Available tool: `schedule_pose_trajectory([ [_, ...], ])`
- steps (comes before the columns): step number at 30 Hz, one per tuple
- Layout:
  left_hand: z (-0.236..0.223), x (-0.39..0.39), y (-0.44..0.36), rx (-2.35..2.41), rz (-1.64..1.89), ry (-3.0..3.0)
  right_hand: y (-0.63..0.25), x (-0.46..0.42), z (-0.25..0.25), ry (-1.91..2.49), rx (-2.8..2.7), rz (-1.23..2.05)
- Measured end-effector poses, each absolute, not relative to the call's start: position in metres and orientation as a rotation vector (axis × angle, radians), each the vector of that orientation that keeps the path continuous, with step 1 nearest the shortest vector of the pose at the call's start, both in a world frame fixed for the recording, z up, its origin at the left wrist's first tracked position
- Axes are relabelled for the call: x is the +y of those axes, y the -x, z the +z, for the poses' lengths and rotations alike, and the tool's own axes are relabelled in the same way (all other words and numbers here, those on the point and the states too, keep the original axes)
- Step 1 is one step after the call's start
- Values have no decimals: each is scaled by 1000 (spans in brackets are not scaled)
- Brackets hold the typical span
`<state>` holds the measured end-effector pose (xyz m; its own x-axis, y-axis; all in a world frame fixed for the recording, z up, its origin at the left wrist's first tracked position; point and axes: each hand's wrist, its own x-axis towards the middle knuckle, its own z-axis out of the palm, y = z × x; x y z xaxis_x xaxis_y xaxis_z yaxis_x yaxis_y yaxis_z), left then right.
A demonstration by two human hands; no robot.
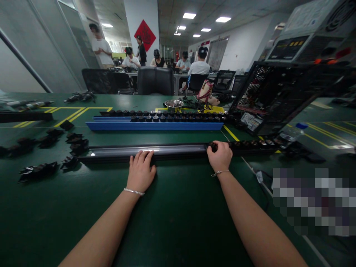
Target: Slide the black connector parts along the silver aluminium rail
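Black rail lay parallel to the tabletop's far edge. Left hand, fingers loosely spread, rested against it; right hand (bracelet at wrist) pinched a small black part.

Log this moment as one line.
left hand: on black rail | right hand: gripping small black part at same rail | blue rail: beyond
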<state>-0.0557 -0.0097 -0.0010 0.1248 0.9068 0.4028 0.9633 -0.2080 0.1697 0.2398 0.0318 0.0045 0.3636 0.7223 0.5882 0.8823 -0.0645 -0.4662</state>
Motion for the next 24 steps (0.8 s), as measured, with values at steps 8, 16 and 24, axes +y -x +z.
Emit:
schedule_pose_trajectory([
  [8, -1, -10, 55, -1894, -650, 2250, -232, 31, 5, 1814, -1452, -257],
  [16, -2, -9, 55, -1900, -652, 2257, -225, 30, 4, 1746, -1550, -244],
  [24, -1, -8, 54, -1906, -662, 2258, -225, 30, 5, 1654, -1606, -197],
])
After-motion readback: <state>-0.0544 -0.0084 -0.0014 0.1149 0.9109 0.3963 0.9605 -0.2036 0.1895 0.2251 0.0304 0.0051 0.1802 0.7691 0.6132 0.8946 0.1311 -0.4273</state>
